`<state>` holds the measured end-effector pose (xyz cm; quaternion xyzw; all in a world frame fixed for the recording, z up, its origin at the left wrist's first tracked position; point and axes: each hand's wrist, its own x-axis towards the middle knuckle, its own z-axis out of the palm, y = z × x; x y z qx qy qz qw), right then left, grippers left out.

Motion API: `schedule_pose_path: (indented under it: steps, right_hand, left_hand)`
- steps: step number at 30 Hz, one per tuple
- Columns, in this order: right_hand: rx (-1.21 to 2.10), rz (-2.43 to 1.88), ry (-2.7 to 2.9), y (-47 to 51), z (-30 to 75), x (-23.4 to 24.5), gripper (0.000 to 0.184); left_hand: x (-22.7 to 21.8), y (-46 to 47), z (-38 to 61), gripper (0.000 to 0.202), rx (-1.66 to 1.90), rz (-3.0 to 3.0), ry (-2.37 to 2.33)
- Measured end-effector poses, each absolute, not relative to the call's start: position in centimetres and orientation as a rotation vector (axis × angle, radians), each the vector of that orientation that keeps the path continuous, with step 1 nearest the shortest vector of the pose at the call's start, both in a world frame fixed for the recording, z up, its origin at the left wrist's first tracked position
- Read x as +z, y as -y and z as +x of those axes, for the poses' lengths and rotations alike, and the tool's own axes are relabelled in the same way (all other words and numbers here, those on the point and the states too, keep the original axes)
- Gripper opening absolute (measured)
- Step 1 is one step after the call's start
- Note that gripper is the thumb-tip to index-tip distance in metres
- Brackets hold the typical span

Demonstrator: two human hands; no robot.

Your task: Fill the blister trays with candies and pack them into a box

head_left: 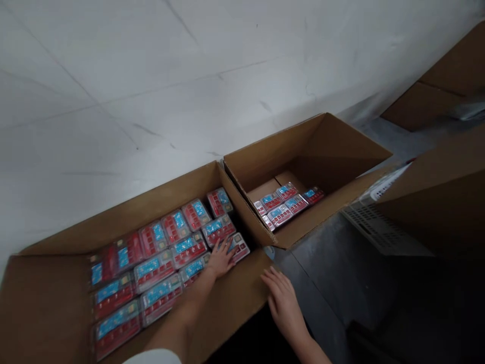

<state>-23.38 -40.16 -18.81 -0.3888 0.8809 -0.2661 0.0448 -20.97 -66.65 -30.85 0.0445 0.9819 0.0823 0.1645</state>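
Note:
My left hand [221, 259] reaches into the near cardboard box [125, 215]. Its fingers are spread and lie on a clear plastic package [239, 247] at the box's right front corner. Rows of similar red and blue blister packages [157, 268] fill much of this box, side by side. Outside the box, by its front right edge, is my right hand [281, 297], with fingers stretched out and nothing visible in them. Whether its fingertips touch the cardboard I cannot tell. My left forearm hides part of the front row of packages.
A second open cardboard box [326, 146] stands end to end with the first and holds several of the same packages [282, 215]. Behind both is a pale wall [151, 76]. To the right are a white plastic crate [382, 232] and more cardboard [435, 101] on the grey floor.

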Motion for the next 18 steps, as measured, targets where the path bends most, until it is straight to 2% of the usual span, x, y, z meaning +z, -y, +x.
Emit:
schedule_pose_path:
  steps: [6, 11, 14, 18]
  right_hand:
    - [-0.960, -1.126, -2.751, 38.5, -23.3, -17.1, 0.046]
    - [-0.919, -1.116, -2.867, 35.0, -21.2, -15.5, 0.038]
    - [-0.842, -1.076, -2.888, 31.7, -19.1, -15.4, 0.036]
    - [-0.804, -1.050, -2.756, 26.3, -15.6, -15.9, 0.036]
  left_hand:
    - [-28.1, 65.1, -21.2, 0.063, 0.336, 0.036, -2.747]
    - [-22.0, 63.9, -20.3, 0.052, 0.479, -0.169, -2.825]
    - [-17.2, 61.8, -16.7, 0.041, 0.635, -0.224, -2.915]
    - [-13.6, 56.1, -8.0, 0.043, 0.857, -0.086, -2.939]
